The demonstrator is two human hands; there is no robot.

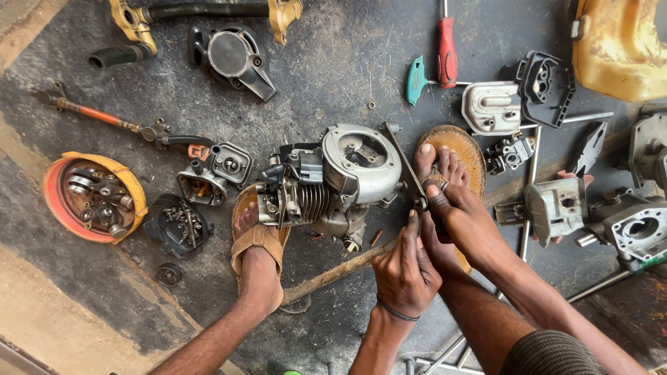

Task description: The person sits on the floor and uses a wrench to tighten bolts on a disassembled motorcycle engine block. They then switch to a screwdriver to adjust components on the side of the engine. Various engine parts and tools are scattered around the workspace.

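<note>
The left hand (405,267) was closed around the lower end of a flat metal wrench (403,163), its fingertips pinched near the tool's shank. The right hand (445,208) lay just above it, fingers curled tight on the same wrench, touching the left. The wrench ran up and away from both hands along the side of one small engine (333,180), which sat just left of the hands, braced between two sandalled feet. Beyond the hands' upper edge lay two screwdrivers, one red-handled (447,52) and one teal-handled (416,80). To the right of the hands sat one grey engine cover (490,106) and one black plastic frame (547,87). Far to the left, well apart, one orange-rimmed bowl (55,201) held small metal parts.
</note>
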